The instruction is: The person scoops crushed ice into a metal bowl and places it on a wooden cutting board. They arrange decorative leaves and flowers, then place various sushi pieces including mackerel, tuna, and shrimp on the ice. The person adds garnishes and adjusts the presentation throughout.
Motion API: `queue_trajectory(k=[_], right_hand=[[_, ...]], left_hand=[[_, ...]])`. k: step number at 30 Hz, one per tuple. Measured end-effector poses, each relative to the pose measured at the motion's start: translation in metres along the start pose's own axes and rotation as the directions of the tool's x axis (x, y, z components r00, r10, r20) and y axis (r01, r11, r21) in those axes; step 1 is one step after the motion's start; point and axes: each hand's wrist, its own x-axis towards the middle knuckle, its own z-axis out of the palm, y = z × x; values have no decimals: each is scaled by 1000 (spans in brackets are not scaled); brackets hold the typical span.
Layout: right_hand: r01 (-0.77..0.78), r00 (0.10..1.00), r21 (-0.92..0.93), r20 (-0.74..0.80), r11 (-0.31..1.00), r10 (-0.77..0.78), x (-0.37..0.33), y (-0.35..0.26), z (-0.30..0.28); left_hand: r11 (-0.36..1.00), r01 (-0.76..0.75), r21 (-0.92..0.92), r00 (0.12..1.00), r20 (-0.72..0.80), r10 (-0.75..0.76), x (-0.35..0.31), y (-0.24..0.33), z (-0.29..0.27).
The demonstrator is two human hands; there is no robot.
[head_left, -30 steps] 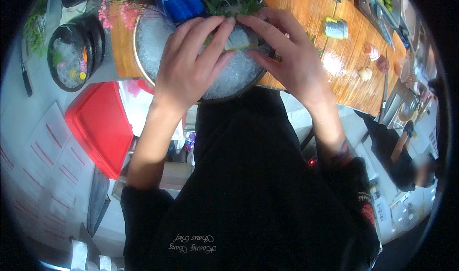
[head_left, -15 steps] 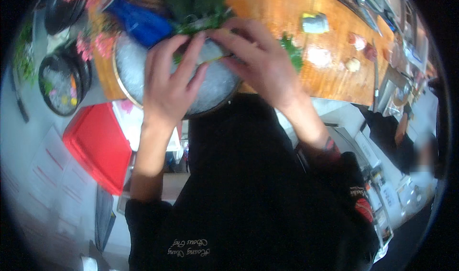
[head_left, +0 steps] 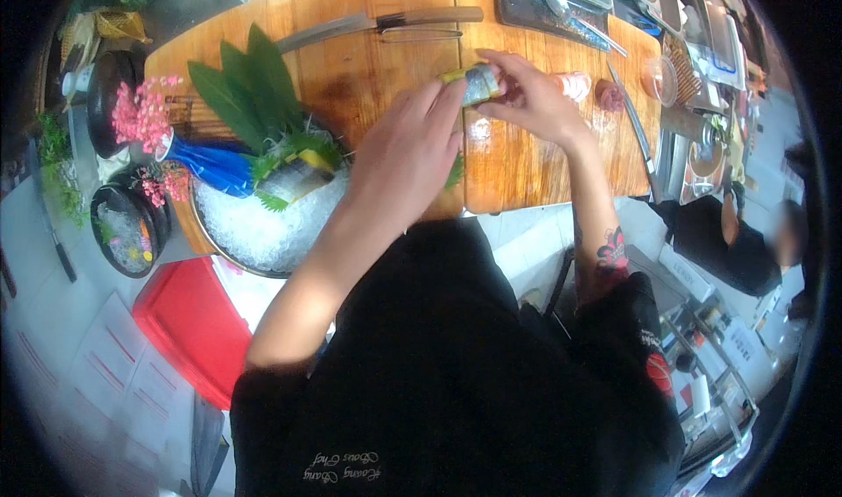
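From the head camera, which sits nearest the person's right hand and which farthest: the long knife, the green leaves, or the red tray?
Measured from the right hand:
1. Long knife with a wooden handle, just up and to the left on the wooden board.
2. Fan of pointed green leaves, farther left, above the bowl of ice.
3. Flat red plastic tray, far lower left, off the board.

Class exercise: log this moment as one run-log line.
left hand: touching fish roll | right hand: holding fish roll | under: wooden board | left: ice bowl
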Motion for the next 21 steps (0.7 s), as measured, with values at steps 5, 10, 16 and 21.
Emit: queue_trajectory(k=[5, 10, 16, 21], right_hand=[[201, 980, -61, 21, 978, -200, 12, 22, 12], [149, 989, 92, -12, 985, -148, 6, 20, 17], [198, 980, 264, -54, 944, -190, -4, 16, 17], [88, 994, 377, 26, 922, -106, -10, 17, 9]], left_hand=[[981, 156, 111, 959, 219, -178, 59, -30, 53], [991, 132, 30, 988, 71, -134, 46, -39, 63], [964, 247, -99, 964, 126, -234, 44, -33, 63], [957, 159, -243, 985, 103, -137, 35, -36, 61]])
